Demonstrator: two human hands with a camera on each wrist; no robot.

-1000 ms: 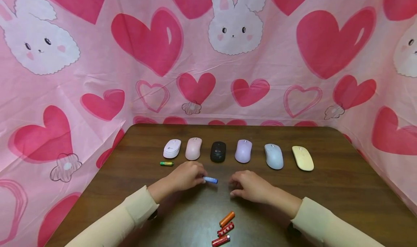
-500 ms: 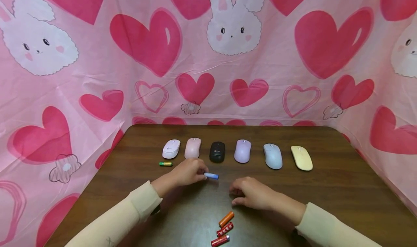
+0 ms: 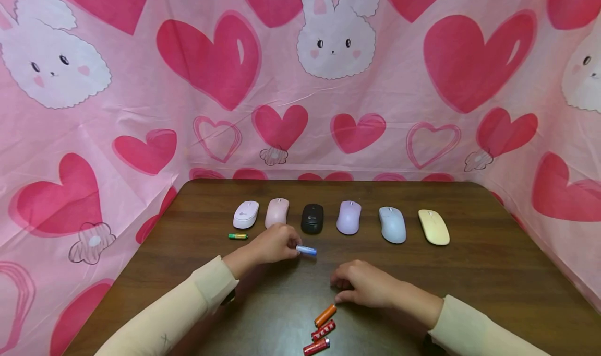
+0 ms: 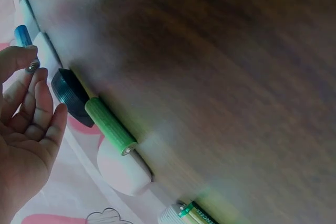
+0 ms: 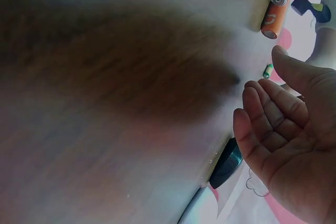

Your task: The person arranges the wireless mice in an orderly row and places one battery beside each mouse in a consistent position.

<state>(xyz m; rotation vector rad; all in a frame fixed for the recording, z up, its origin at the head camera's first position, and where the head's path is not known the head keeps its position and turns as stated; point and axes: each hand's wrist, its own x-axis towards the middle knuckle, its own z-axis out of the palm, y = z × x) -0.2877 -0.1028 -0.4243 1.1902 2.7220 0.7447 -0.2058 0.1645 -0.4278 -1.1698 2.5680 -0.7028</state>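
My left hand (image 3: 277, 242) pinches a blue battery (image 3: 307, 250) between thumb and fingers, in front of the black computer mouse (image 3: 312, 218). In the left wrist view a green battery (image 4: 110, 126) lies by the pink mouse; the hand hides it in the head view. My right hand (image 3: 363, 283) rests over the table with loosely bent fingers and nothing in them. Nearest to its thumb lies an orange battery (image 3: 325, 315), followed toward me by two red batteries (image 3: 323, 330). A green-and-gold battery (image 3: 238, 236) lies below the white mouse (image 3: 246, 214).
Along the back of the brown table (image 3: 474, 283) the mice form a row. Besides the white and black ones there are a pink mouse (image 3: 277, 212), a purple mouse (image 3: 349, 217), a light blue mouse (image 3: 392, 224) and a yellow mouse (image 3: 434, 227). A pink patterned cloth (image 3: 291, 95) surrounds the table.
The left hand has shifted slightly away from me, toward the mice, with the blue battery in its pinch. My right hand has drawn back toward the orange battery.
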